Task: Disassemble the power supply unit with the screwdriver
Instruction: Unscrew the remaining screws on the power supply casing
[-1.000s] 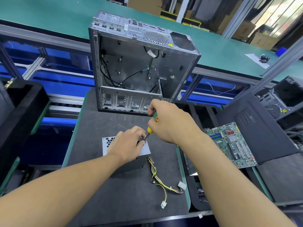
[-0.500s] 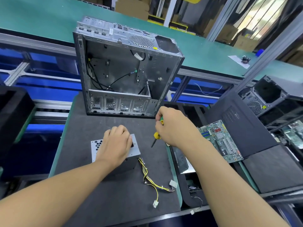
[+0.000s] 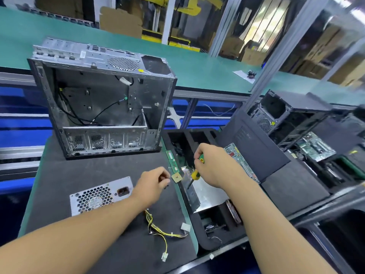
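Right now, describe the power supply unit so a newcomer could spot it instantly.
Find the open computer case standing at the back of the dark mat. In front of it, near the mat's front left, lies the power supply unit. It is the only small silver box there, with a honeycomb vent, a power socket and yellow wires trailing right.

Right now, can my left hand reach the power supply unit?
Probably yes: the left hand hovers just to the right of the power supply unit, and nothing stands between them.
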Action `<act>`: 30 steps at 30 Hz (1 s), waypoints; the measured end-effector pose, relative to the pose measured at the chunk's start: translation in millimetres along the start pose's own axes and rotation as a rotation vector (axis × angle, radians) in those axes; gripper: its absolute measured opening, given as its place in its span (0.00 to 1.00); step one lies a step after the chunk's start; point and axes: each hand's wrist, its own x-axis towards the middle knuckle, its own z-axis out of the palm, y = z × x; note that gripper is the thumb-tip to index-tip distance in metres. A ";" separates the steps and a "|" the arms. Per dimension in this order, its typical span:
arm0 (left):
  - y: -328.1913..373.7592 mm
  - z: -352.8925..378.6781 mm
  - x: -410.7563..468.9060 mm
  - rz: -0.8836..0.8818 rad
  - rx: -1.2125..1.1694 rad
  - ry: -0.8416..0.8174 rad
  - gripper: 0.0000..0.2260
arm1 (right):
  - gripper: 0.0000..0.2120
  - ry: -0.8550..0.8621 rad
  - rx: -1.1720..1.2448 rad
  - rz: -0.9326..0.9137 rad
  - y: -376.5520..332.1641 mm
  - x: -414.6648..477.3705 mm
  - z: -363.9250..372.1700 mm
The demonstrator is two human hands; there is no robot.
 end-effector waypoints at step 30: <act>36.4 147.0 14.8 -0.649 -0.572 -0.572 0.19 | 0.06 0.006 -0.003 0.247 123.2 -19.2 -5.2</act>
